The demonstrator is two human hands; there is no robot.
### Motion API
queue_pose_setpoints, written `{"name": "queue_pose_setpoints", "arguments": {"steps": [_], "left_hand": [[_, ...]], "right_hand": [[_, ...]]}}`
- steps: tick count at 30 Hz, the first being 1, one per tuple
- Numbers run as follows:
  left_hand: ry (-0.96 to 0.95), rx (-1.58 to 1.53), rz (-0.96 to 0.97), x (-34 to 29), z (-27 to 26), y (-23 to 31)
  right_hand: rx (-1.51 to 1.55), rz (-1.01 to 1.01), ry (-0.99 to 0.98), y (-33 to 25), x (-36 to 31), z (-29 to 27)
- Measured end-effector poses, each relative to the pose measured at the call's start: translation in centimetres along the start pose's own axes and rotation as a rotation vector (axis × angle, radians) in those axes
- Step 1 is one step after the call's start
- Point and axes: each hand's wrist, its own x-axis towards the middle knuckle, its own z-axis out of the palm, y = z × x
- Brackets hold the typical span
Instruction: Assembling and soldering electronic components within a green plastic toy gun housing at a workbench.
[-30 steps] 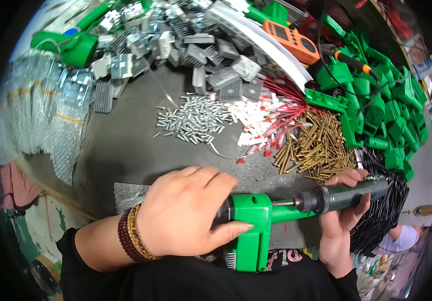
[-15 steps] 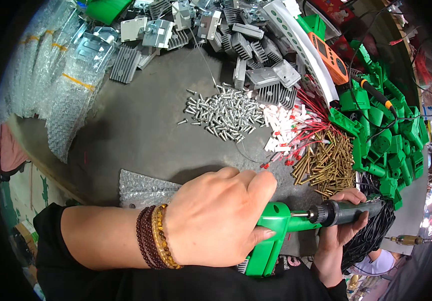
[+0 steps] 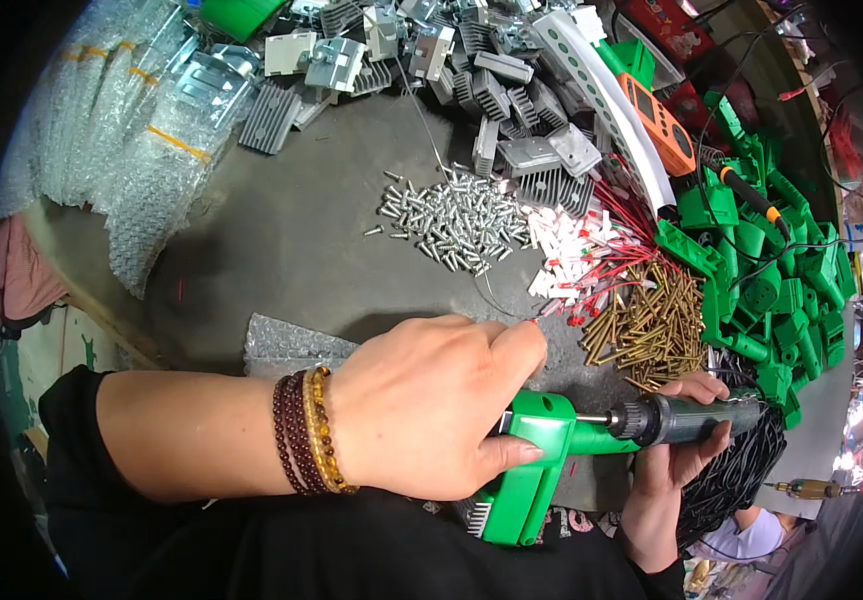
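Note:
My left hand (image 3: 436, 405), with beaded bracelets at its wrist, is closed round a green plastic tool housing (image 3: 543, 435); its thumb lies on the near face. A grey finned metal part shows at the housing's lower left edge. In my right hand (image 3: 673, 465) is a dark electric screwdriver (image 3: 686, 418), lying level and aimed left. Its bit reaches the housing's right side; whether a screw sits at the tip I cannot tell. A green handle-like part of the housing extends right below the bit. My left palm and most of those fingers are hidden.
Beyond my hands lie silver screws (image 3: 456, 220), white connectors with red wires (image 3: 561, 250) and long brass-coloured screws (image 3: 646, 325). Green housings (image 3: 776, 270) pile up at right, finned metal blocks (image 3: 531, 150) at the back, bubble-wrap bags (image 3: 166, 160) at left. Black cables (image 3: 736, 490) lie beside my right hand.
The view has shifted slightly. My left hand and the green housing have moved a little left, opening a longer stretch of visible bit. Both hands keep their holds.

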Motion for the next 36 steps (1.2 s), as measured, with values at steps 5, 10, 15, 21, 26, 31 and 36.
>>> {"name": "queue_pose_setpoints", "arguments": {"steps": [5, 10, 15, 21, 26, 31, 36], "left_hand": [[-0.015, -0.014, -0.013, 0.5, 0.1, -0.5], [0.028, 0.060, 0.096, 0.7, 0.4, 0.2], [0.010, 0.185, 0.136, -0.7, -0.3, 0.0], [-0.072, 0.481, 0.109, -3.0, -2.1, 2.4], [0.065, 0.441, 0.212, -3.2, -1.2, 0.7], [0.123, 0.382, 0.255, -3.6, -2.1, 1.8], [-0.049, 0.200, 0.066, -3.2, -3.8, 3.1]], "right_hand": [[0.039, 0.008, -0.090, 0.3, 0.6, -0.5], [-0.013, -0.015, -0.345, -0.5, 0.0, -1.5], [-0.462, -0.122, -0.474, -8.6, 0.4, 1.9], [-2.392, -1.204, 0.650, -24.6, 0.4, 1.1], [-2.712, -0.252, -0.317, -14.3, -1.0, 0.2], [-2.720, -0.387, -0.182, -15.5, -0.3, -2.3], [-2.334, -0.424, 0.112, -16.2, -0.1, -3.4]]}}
